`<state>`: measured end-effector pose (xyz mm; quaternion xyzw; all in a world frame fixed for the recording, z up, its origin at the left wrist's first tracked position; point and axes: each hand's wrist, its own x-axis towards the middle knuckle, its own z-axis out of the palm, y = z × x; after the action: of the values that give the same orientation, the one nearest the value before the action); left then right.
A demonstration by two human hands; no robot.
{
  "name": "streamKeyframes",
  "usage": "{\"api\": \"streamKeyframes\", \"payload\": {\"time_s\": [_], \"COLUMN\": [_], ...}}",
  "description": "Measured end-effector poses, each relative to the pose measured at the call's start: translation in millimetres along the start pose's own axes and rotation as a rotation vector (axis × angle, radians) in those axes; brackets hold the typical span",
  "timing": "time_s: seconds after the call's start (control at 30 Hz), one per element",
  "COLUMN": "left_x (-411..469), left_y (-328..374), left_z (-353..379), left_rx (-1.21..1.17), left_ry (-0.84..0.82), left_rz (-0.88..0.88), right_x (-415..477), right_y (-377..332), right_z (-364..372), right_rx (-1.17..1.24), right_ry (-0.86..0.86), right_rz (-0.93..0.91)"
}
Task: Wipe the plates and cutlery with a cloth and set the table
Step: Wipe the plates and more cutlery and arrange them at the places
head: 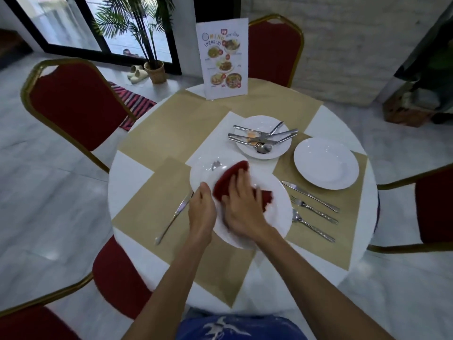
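1. Head view: a person stands at a round white desk [132, 168], wiping a plate [279, 192] with a red cloth [232, 176].
2. The left hand [202, 209] grips the plate's left rim, thumb on top of the rim.
3. The right hand [241, 209] presses down on the cloth, fingers laid fairly flat over it; motion blur softens the fingertips.
4. The cloth lies folded across the middle of the plate. One end shows beyond the fingertips and a corner pokes out to the right of the hand.
5. The plate is over the near tan mat [147, 204]; whether it rests there or is lifted cannot be told.
6. A knife [175, 215] lies on that mat, left of the plate and just beside the left hand.
7. To the right, a second knife [310, 196], a fork [313, 209] and a spoon [312, 225] lie side by side, just below a second plate [326, 163].
8. A far plate [255, 121] holds a pile of cutlery [262, 138].
9. A menu card [224, 58] stands upright at the desk's far edge, with red chairs [81, 106] around the desk.
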<state>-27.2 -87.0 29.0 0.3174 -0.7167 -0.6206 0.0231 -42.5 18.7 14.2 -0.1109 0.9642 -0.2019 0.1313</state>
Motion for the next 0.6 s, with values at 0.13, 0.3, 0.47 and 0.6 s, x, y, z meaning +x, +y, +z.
{"api": "streamKeyframes", "payload": {"time_s": [0.13, 0.3, 0.47, 0.6], "left_x": [9.1, -23.2, -36.2, -32.2], "left_y": [12.4, -5.7, -6.8, -2.5], "left_z": [-19.2, -13.4, 3.3, -19.5], "left_rx": [0.009, 0.006, 0.028, 0.002], "left_ry": [0.108, 0.097, 0.122, 0.210], "left_rz": [0.082, 0.031, 0.080, 0.125], "right_x": [-68.4, -38.0, -73.4, -98.7], "right_y": [7.6, 69.7, 21.2, 84.4], "right_z": [7.4, 5.1, 9.5, 5.1], "right_rx": [0.134, -0.197, 0.046, -0.072], "right_ry": [-0.178, -0.066, -0.059, -0.090], "right_rz": [-0.341, -0.097, -0.403, -0.453]}}
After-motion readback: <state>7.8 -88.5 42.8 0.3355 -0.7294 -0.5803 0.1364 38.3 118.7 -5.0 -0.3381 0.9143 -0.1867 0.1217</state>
